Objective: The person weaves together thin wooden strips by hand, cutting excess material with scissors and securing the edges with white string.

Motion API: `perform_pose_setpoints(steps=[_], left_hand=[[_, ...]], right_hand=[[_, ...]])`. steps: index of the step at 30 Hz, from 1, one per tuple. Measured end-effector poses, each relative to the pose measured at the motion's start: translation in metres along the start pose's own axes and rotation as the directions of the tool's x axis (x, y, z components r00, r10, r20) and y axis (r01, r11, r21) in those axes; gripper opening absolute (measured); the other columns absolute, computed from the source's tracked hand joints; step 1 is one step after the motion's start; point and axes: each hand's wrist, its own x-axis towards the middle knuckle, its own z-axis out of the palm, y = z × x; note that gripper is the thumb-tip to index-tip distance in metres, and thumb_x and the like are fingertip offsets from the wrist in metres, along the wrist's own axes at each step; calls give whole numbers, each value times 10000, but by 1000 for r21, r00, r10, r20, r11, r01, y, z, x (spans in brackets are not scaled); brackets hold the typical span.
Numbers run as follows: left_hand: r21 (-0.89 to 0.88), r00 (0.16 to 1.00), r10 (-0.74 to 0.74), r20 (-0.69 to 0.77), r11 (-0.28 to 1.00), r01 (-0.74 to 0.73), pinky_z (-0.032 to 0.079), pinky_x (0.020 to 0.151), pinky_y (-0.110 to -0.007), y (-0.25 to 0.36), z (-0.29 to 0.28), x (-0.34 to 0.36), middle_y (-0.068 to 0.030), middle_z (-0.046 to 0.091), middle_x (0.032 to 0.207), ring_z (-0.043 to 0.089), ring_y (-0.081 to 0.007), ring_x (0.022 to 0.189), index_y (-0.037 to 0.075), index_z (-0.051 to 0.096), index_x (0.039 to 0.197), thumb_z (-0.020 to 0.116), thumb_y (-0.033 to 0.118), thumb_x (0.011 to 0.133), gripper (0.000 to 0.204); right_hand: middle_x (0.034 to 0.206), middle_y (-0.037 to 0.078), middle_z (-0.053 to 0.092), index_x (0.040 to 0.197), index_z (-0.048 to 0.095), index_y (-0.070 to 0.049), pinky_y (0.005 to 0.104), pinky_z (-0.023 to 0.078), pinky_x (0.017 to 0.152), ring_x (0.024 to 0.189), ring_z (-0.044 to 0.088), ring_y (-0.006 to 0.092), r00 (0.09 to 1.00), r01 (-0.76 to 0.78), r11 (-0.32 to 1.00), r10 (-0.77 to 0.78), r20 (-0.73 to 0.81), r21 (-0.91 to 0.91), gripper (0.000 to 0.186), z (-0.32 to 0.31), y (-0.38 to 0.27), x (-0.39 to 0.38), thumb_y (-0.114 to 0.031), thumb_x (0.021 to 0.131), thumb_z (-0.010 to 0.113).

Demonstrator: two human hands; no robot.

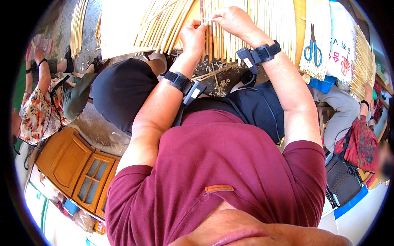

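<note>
A cluttered workroom, wood chips (221,84) littering the floor (98,130) beneath the table (117,39). On the table's left part, loose sticks (166,25) lie fanned. At mid-table, the left hand (193,37) has its fingertips closed, on what I can't tell; beside it, the right hand (234,21) pinches a pale strand (212,19) by a row of sticks (254,28). Scissors (313,44) rest toward the table's right. It looks like working the strand in among the sticks; the next move seems to call for a steady pinch.

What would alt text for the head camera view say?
The wearer's left hand and right hand pinch close together above thin pale sticks laid in rows. Blue-handled scissors lie to the right; another person is at far left.
</note>
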Motion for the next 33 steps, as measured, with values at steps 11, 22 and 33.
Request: perform_pose_setpoints(steps=[11, 22, 33], left_hand=[[61, 995, -81, 60, 995, 77, 449, 453, -225, 6, -3, 0, -25, 601, 660, 534, -80, 520, -3, 622, 867, 644, 137, 857, 142], [-10, 980, -180, 86, 983, 181, 466, 466, -222, 21, -7, -3, -23, 594, 661, 536, -77, 521, -7, 630, 886, 617, 154, 876, 161], [-59, 981, -175, 85, 982, 181, 456, 464, -211, 17, -8, -2, -20, 598, 669, 533, -68, 524, -7, 637, 897, 621, 162, 874, 172]], right_hand=[[800, 143, 665, 918, 701, -135, 406, 505, 715, 772, 640, 317, 996, 74, 997, -75, -50, -20, 199, 1, -4, -3, -214, 835, 539], [797, 145, 660, 943, 700, -145, 407, 501, 695, 755, 635, 323, 995, 68, 998, -68, -66, 1, 214, -1, -5, -5, -230, 839, 533], [789, 158, 655, 948, 700, -139, 408, 501, 703, 758, 635, 327, 997, 57, 998, -57, -46, 10, 221, -1, -8, -4, -218, 841, 523]])
